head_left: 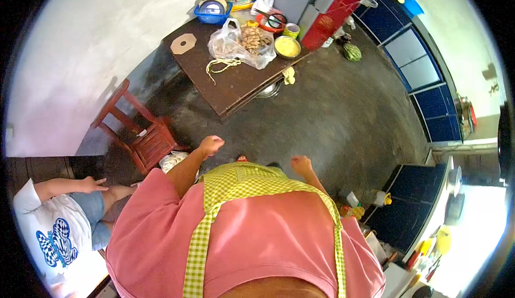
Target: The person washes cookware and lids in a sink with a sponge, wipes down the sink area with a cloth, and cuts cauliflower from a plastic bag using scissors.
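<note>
My left hand (212,145) hangs in front of the checked apron (230,177) with its fingers curled in, and nothing shows in it. On the other side of my body, my right hand (301,165) is also loosely closed, no object visible in it. Both hands are in the air, apart from the furniture. Nearest to my left hand are the red wooden chair (153,143) and a white plastic bag (173,161) beside it. Ahead stands a dark table (214,91), bearing a clear bag (225,43) of brown pieces that look like ginger or peanuts.
A yellow-filled bowl (287,47), a blue basket (213,16), scissors (276,20) and a cardboard piece (183,43) are on the table. A watermelon (352,52) lies on the floor. Blue cabinets (413,56) line the right. A person (64,228) sits at left.
</note>
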`<state>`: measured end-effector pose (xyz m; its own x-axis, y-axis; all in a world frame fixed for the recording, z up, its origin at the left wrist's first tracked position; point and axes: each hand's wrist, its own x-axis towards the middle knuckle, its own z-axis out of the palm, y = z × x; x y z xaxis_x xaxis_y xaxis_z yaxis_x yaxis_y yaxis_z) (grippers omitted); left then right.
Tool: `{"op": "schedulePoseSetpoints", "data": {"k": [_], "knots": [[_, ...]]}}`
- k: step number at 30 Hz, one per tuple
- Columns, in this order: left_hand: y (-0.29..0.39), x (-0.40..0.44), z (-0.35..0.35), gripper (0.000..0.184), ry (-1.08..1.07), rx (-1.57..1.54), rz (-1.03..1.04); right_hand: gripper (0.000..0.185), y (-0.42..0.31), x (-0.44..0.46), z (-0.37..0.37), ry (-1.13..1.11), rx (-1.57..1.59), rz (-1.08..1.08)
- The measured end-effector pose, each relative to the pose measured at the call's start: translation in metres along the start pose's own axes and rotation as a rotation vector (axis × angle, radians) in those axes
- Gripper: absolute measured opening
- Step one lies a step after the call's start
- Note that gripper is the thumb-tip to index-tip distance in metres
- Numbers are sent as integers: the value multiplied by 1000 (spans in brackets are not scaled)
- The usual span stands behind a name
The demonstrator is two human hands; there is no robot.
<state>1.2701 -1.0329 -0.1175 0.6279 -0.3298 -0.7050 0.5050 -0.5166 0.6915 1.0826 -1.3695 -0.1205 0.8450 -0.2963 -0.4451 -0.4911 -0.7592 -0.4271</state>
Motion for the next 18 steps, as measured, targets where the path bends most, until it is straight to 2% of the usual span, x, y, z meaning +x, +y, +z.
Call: {"op": "schedulePoseSetpoints", "data": {"k": [3,4,6,8,9,11,14,15,16,18], "knots": [[9,4,-13,24,41,-4,-32,22,-31,65,-34,-56,11,-30],[-14,18,-23,24,49,-21,-44,22,-34,90,-41,-72,0,-38],[-79,52,-41,25,61,-26,-33,20,-38,145,-53,25,23,-203],[-44,20,-52,28,160,207,-108,18,-69,201,-89,-15,-33,-221],[-83,30,-57,27,184,216,-43,17,-76,234,-102,-4,-52,-280],[-129,28,-59,26,232,230,-57,16,-91,308,-127,64,-103,-420],[-83,4,-40,22,309,115,-405,21,-129,424,-175,120,-193,-711],[-70,4,-32,21,334,62,-504,20,-132,480,-173,156,-296,-651],[-75,-5,-18,19,393,-119,-549,18,-140,523,-181,175,-352,-630],[-54,-39,15,17,475,-321,-675,17,-166,584,-210,179,-402,-534]]}}
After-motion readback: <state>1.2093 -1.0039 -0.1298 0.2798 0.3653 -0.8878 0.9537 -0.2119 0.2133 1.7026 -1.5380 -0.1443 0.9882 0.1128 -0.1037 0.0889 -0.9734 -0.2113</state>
